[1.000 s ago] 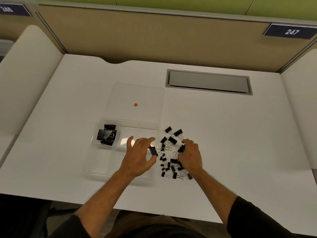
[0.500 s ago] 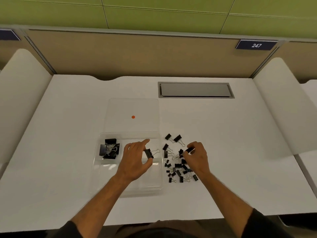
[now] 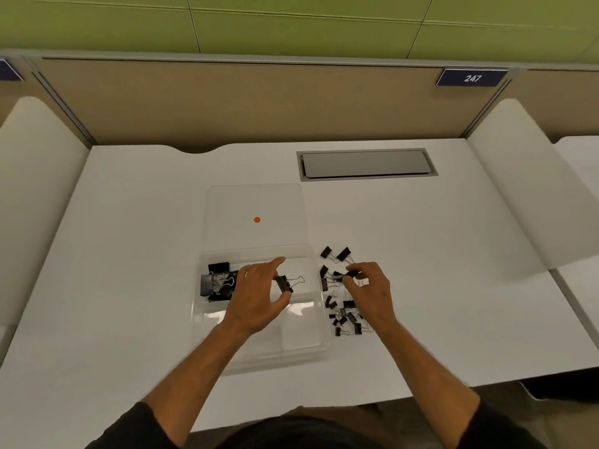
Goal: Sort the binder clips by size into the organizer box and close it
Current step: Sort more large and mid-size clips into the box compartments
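Fingers of the left hand [image 3: 256, 299] pinch a medium black binder clip [image 3: 285, 283] over the clear plastic organizer box [image 3: 259, 358], whose far-left compartment holds large black clips [image 3: 218, 283]. Right hand [image 3: 372, 293] pinches a small clip [image 3: 351, 273] from the loose pile [image 3: 345, 314] just beside the box.

Loose clips [image 3: 344, 314] partly hidden under right hand [image 3: 372, 291]; left sign [image 3: 9, 71] cut off

Clear organizer box [image 3: 311, 338] lies open, large black clips [image 3: 217, 282] in its far-left compartment. Small and medium binder clips [image 3: 343, 314] lie scattered just right of it
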Tool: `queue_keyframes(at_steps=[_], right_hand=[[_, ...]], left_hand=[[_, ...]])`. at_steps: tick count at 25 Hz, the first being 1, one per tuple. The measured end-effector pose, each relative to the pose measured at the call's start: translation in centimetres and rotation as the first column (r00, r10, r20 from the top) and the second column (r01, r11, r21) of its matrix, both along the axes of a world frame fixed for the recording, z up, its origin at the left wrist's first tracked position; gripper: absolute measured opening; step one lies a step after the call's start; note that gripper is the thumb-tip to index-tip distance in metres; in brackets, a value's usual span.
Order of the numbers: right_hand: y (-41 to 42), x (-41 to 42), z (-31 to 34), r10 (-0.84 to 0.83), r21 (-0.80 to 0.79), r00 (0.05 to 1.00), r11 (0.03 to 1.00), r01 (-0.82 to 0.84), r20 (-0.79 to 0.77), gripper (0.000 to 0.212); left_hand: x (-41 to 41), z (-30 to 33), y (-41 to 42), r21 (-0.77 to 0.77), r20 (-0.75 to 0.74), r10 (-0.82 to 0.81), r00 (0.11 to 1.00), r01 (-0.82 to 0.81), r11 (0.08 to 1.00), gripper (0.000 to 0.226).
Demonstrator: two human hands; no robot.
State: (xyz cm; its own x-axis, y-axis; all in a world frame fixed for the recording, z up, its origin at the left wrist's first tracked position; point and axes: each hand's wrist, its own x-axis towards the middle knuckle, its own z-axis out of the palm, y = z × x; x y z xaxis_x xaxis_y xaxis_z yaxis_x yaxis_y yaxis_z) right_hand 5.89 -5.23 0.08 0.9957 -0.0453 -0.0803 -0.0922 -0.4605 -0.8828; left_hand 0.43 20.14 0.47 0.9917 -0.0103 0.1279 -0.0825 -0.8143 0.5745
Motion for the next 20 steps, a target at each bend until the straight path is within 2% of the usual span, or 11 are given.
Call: queue_keyframes(at_steps=[5, 11, 20], right_hand=[[2.5, -0.4, -0.2, 0.055, 0.030, 0.998, 0.998, -0.056, 0.024, 0.024], [4.0, -0.7, -0.5, 0.081, 0.025, 0.997, 0.996, -0.081, -0.005, 0.024], [5.9, -0.8, -0.5, 0.134, -0.003, 0.991, 0.991, -0.134, -0.007, 0.022]], left_hand=[[-1.2, -1.2, 2.0, -0.067, -0.080, 0.075, 0.994, -0.080, 0.995, 0.074], [-1.7, -2.5, 4.9, -0.025, -0.122, 0.230, 0.965, -0.235, 0.972, 0.081], [-0.4, -4.6, 4.4, -0.001, -0.209, 0.242, 0.948, -0.247, 0.969, 0.088]])
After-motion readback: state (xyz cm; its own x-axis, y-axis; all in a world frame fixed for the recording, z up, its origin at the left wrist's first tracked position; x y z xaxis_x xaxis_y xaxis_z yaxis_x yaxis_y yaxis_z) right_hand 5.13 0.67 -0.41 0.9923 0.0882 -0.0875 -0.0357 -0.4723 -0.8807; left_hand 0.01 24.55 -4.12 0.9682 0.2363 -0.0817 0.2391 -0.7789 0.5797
